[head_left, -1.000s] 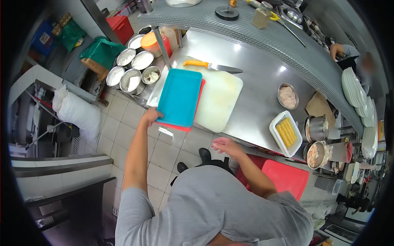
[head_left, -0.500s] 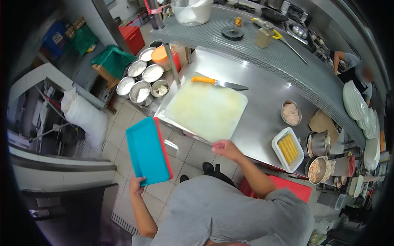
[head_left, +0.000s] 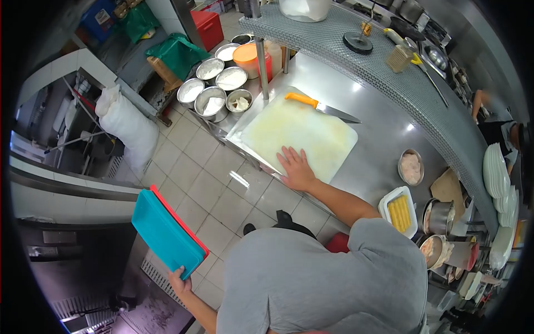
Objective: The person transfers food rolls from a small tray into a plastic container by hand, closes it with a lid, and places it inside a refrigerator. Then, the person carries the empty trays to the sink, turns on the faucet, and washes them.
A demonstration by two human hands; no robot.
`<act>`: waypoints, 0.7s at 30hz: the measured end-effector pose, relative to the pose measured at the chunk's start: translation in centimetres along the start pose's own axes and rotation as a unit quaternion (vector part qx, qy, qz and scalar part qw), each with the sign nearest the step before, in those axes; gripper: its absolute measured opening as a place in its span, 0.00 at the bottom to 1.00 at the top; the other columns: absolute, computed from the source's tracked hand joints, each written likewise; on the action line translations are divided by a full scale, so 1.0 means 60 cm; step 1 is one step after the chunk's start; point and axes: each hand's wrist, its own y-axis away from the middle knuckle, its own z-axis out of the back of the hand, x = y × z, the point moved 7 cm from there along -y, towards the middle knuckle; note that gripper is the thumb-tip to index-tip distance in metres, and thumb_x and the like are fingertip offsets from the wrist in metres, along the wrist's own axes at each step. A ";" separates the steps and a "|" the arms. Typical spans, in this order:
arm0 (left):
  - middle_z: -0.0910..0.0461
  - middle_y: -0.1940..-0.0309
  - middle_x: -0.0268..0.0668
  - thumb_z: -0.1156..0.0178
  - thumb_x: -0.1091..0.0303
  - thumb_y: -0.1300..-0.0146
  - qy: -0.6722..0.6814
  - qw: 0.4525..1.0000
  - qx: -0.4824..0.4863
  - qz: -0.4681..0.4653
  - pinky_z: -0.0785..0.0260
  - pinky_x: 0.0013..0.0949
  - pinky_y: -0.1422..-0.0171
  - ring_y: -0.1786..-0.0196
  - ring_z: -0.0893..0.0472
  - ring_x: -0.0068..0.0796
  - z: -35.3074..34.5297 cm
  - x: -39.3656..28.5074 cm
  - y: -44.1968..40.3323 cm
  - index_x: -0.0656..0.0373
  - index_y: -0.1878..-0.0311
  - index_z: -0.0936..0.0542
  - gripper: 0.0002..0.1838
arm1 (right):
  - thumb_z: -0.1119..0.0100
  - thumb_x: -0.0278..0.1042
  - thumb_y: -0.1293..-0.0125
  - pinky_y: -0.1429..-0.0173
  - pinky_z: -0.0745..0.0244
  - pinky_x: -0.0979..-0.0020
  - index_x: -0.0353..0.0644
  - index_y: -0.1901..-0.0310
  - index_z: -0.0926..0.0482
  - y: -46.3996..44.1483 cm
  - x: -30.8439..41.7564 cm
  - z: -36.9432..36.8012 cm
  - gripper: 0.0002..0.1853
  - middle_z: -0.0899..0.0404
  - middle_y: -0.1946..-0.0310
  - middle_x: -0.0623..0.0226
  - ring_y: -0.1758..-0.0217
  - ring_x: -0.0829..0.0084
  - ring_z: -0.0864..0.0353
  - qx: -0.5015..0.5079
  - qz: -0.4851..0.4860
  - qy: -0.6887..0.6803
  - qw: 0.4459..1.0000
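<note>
Out to the lower left, my left hand [head_left: 180,281] grips the near end of a teal tray [head_left: 166,234], with a red tray [head_left: 177,214] against its far side. Both trays are held over the floor, away from the counter. My right hand [head_left: 296,168] lies with fingers spread on the near edge of the white cutting board [head_left: 300,133]. A knife with an orange handle [head_left: 302,100] rests at the board's far edge, its blade reaching onto the steel counter.
Metal bowls [head_left: 212,104] of white contents cluster left of the board. Right on the steel counter [head_left: 372,150] are a bowl of pale meat [head_left: 411,168] and a white tub of yellow pieces [head_left: 399,213]. A raised shelf [head_left: 384,72] runs behind. A co-worker [head_left: 492,119] stands beyond it.
The teal and red trays have moved from over the board to the lower left in my left hand. My right hand has come down onto the cutting board, and the view has shifted.
</note>
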 end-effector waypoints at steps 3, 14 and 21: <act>0.23 0.40 0.46 0.44 0.84 0.47 -0.004 1.000 -0.008 -0.010 0.30 0.48 0.31 0.40 0.22 0.46 0.018 0.001 0.013 0.68 0.29 0.33 0.37 | 0.34 0.48 0.34 0.17 0.64 0.35 0.42 0.21 0.43 0.010 -0.019 -0.001 0.45 0.53 0.18 0.49 0.15 0.47 0.54 0.012 0.009 -0.012 1.000; 0.22 0.41 0.46 0.43 0.85 0.46 0.011 0.999 -0.008 -0.036 0.31 0.45 0.31 0.39 0.22 0.44 0.003 -0.038 0.016 0.71 0.33 0.30 0.33 | 0.34 0.49 0.35 0.19 0.52 0.38 0.41 0.27 0.32 0.004 -0.063 0.025 0.38 0.41 0.22 0.49 0.20 0.47 0.42 0.025 0.035 -0.020 0.999; 0.19 0.45 0.43 0.43 0.85 0.47 -0.008 0.999 -0.017 -0.041 0.30 0.44 0.32 0.43 0.19 0.41 0.012 -0.054 0.034 0.68 0.36 0.27 0.30 | 0.38 0.35 0.36 0.33 0.26 0.53 0.38 0.38 0.25 -0.223 -0.289 0.134 0.25 0.20 0.44 0.51 0.38 0.50 0.23 -0.207 -0.082 0.092 0.971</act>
